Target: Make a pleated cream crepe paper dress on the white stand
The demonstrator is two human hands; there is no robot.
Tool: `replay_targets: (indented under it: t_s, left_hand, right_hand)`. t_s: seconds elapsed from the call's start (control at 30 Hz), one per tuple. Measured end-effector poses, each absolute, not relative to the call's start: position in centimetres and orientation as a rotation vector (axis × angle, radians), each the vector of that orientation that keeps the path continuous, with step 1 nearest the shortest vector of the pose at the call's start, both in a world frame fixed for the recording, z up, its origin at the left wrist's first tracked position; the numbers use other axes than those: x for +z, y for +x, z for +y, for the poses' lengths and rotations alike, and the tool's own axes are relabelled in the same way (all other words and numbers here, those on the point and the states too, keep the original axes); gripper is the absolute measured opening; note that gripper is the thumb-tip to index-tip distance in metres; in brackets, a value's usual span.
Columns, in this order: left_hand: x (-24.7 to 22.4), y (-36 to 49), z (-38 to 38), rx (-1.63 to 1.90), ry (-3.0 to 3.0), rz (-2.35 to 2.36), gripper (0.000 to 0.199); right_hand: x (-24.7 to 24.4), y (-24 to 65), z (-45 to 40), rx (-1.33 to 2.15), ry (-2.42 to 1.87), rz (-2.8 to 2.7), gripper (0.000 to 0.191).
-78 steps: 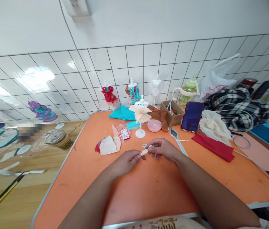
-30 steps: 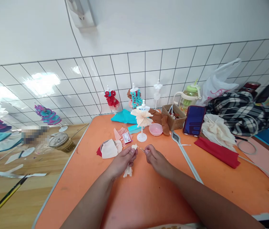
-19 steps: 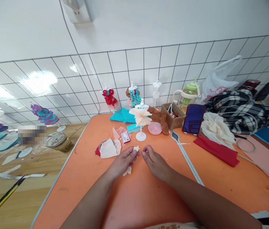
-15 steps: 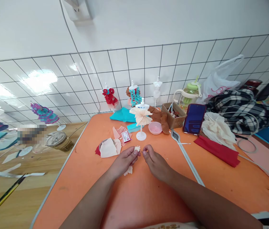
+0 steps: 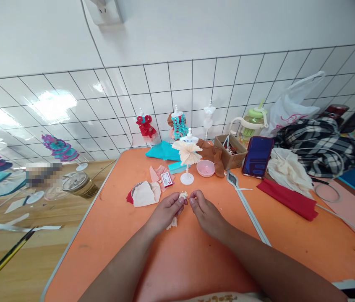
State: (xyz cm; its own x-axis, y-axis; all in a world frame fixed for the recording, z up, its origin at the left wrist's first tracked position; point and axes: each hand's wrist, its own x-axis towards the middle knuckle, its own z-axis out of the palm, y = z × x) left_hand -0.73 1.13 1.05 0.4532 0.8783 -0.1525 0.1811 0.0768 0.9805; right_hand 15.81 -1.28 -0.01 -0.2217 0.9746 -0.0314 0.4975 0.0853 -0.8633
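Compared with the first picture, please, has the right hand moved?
Yes. Against the pink bowl, the right hand now sits lower in the view and slightly further left.

Bears, as an orange tabletop, a pink bowl, a cardboard box, turquoise cloth and red cloth

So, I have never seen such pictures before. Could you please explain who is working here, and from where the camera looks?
There is no machine: a person works with two bare hands. One camera, worn on the head, looks forward and down. The left hand holds crinkled cream material; the right hand is close beside it, thumb and fingertips together, but anything between them is too small to tell. On the orange table are a small dress form with a cream ruffle, a pink bowl, a cardboard box and a phone.
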Motion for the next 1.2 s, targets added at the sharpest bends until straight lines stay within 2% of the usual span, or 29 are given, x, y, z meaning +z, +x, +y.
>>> replay_targets:
  t_s: [0.2,0.53,0.73,1.2]
  left_hand:
    - [1.4,-0.5,1.0,0.659,1.41,0.997,0.038]
    - [0.8,-1.0,1.1,0.628,1.225,0.861,0.033]
    - [0.5,-1.4,1.3,0.589,1.202,0.802,0.03]
    - [1.0,-1.3,1.4,0.504,1.304,0.849,0.037]
  right_hand:
    - [-0.6,16.2,-0.9,1.114,-1.39,-1.751,0.023]
    - [-0.4,16.4,-0.6,1.571,-1.02,-1.445,0.027]
    - [0.2,16.9,-0.6,1.573,-1.046,-1.507,0.025]
    - [-0.5,17.1,-0.5,1.527,-1.132,-1.57,0.019]
